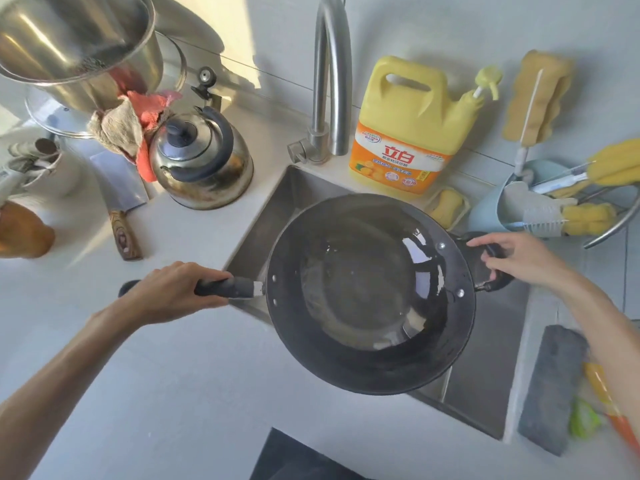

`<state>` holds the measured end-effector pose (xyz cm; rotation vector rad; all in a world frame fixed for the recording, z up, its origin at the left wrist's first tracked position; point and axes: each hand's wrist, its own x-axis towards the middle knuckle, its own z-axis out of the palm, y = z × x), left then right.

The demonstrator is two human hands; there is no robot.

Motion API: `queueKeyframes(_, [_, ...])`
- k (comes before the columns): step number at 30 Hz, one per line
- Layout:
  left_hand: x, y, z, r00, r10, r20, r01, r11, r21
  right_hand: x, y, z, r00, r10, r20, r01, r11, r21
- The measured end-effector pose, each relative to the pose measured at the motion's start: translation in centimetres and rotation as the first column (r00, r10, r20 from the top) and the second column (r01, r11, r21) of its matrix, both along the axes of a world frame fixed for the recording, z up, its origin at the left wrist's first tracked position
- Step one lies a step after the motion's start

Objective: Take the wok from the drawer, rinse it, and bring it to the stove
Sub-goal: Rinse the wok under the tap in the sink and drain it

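black wok (367, 292), yellow detergent jug (408, 123), silver kettle (202, 161)

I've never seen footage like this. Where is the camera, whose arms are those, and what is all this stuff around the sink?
There is no machine here. A person wears a wide-angle camera on the head, looking down at their own hands, so the arms reach in from the bottom of the picture.

The left hand grips the long handle of a dark wok, held over a steel sink. The right hand has open fingers at the wok's small loop handle; whether it grips is unclear. A little water seems to lie in the wok.

Behind the sink stand the tap and a yellow detergent jug. On the counter to the left are a kettle and a cleaver; to the right, sponges and brushes.
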<state>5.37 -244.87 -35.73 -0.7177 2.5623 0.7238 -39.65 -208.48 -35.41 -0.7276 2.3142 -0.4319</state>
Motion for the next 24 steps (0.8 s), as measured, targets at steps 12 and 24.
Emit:
queueKeyframes(12, [0.9,3.5,-4.3,0.967,0.166,-0.193,-0.168,0.986,0.006,0.0,1.8,1.7,0.999,-0.029,-0.037,0.022,0.987,-0.159])
queueKeyframes(24, [-2.3,-1.4,-0.4,0.96,0.154,-0.233,-0.202,0.958,-0.204,2.6,2.2,-1.1,0.983,-0.035,-0.178,-0.027,0.942,-0.334])
